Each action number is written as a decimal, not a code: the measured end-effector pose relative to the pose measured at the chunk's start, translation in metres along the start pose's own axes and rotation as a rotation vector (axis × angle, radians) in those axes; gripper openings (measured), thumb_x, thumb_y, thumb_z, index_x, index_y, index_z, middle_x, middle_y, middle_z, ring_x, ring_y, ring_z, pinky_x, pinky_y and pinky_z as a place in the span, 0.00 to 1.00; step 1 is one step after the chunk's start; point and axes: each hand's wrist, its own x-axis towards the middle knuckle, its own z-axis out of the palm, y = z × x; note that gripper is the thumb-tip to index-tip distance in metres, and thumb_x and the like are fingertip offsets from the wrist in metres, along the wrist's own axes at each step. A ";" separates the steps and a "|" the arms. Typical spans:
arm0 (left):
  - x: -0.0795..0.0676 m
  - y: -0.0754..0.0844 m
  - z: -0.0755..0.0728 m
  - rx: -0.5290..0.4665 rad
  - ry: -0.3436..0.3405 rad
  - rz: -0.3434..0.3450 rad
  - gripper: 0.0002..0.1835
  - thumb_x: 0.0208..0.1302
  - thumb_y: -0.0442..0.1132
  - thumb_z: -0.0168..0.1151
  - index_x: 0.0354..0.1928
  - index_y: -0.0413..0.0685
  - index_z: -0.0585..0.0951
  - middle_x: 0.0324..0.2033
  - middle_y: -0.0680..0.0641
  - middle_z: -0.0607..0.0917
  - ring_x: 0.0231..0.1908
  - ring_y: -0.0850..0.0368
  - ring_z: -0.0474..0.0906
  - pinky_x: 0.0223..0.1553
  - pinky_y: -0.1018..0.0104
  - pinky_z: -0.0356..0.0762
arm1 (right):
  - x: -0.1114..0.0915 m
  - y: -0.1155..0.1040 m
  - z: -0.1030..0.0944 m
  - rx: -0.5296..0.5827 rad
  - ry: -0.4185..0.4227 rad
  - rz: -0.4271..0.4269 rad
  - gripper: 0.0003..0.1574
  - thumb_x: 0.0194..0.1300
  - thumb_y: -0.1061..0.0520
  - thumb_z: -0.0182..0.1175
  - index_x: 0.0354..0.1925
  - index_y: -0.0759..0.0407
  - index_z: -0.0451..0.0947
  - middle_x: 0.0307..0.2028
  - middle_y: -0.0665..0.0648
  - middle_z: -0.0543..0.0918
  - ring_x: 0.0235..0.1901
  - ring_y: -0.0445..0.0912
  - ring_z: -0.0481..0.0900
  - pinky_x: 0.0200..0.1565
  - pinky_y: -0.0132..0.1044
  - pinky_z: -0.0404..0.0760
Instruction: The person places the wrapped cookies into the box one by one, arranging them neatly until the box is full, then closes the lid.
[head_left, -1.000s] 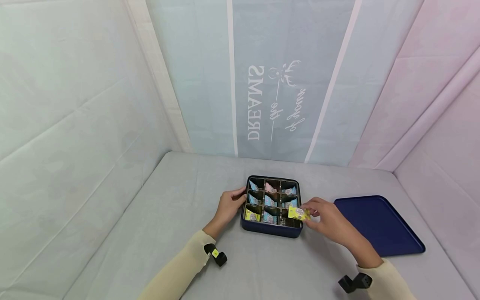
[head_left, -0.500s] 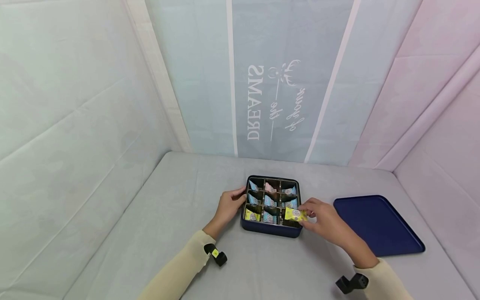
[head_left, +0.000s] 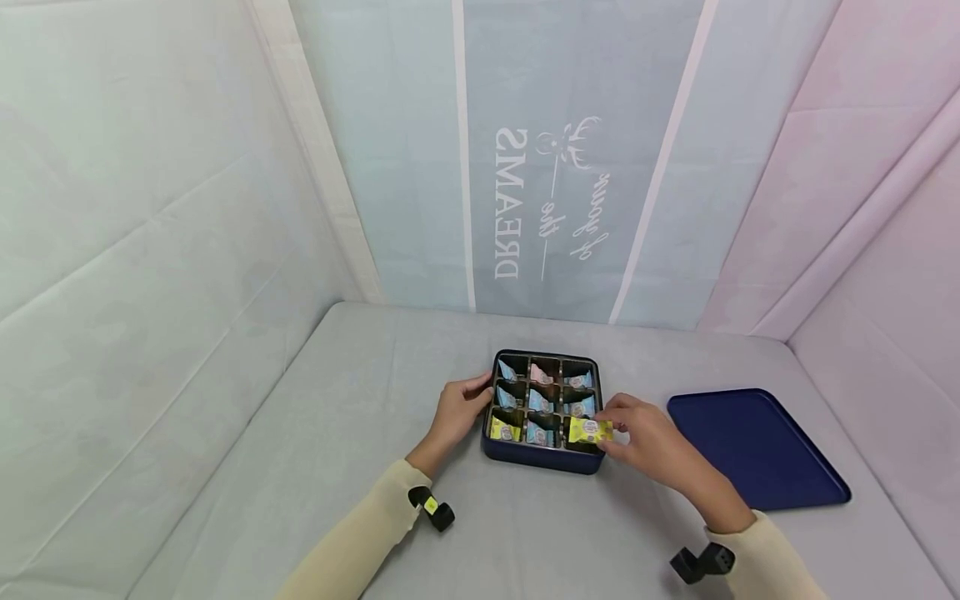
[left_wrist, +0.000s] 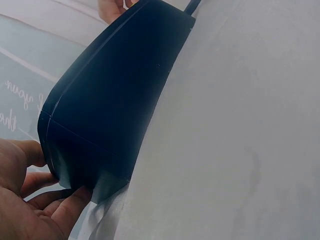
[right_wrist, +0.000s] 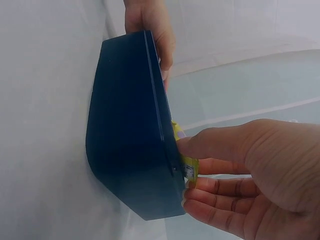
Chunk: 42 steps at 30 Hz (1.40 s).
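Observation:
A dark blue square box (head_left: 540, 461), divided into several compartments, sits uncovered on the grey surface. Small wrapped sweets in blue, pink and yellow lie in its compartments. At the box's left side, my left hand (head_left: 457, 410) holds the edge; in the left wrist view its fingers (left_wrist: 72, 207) bend against the wall. My right hand (head_left: 648, 433) pinches a yellow wrapped sweet (head_left: 587, 430) over the near right compartment. In the right wrist view, the thumb and fingers grip that sweet (right_wrist: 191, 170) at the box's rim, which hides part of it.
A dark blue lid (head_left: 757, 450) lies flat to the right of the box, beside my right forearm. Behind the grey padded surface (head_left: 360, 392) hangs a printed cloth (head_left: 555, 208). Pale fabric walls stand at both sides.
My right hand has moved slightly left with the yellow sweet, bringing it from the box's right rim to over the near right compartment. The left hand and box have stayed put.

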 end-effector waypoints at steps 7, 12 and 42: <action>0.000 -0.002 0.000 0.012 -0.003 -0.020 0.21 0.72 0.37 0.62 0.65 0.45 0.79 0.62 0.47 0.80 0.63 0.54 0.76 0.60 0.59 0.77 | 0.002 -0.005 -0.001 -0.024 -0.021 -0.003 0.19 0.55 0.59 0.77 0.47 0.62 0.88 0.41 0.52 0.83 0.37 0.44 0.81 0.33 0.33 0.81; 0.001 -0.003 0.001 0.012 -0.002 -0.025 0.21 0.72 0.38 0.62 0.65 0.46 0.79 0.62 0.47 0.80 0.62 0.54 0.77 0.59 0.59 0.78 | 0.004 -0.009 0.000 -0.038 -0.028 -0.023 0.18 0.55 0.59 0.77 0.45 0.62 0.88 0.41 0.52 0.82 0.37 0.43 0.81 0.33 0.33 0.82; 0.001 0.000 0.001 0.008 0.003 0.004 0.20 0.72 0.36 0.62 0.64 0.43 0.79 0.63 0.44 0.80 0.64 0.50 0.75 0.58 0.59 0.78 | 0.007 -0.009 0.011 -0.090 0.032 -0.054 0.19 0.54 0.59 0.78 0.45 0.61 0.87 0.41 0.53 0.81 0.37 0.45 0.82 0.35 0.37 0.84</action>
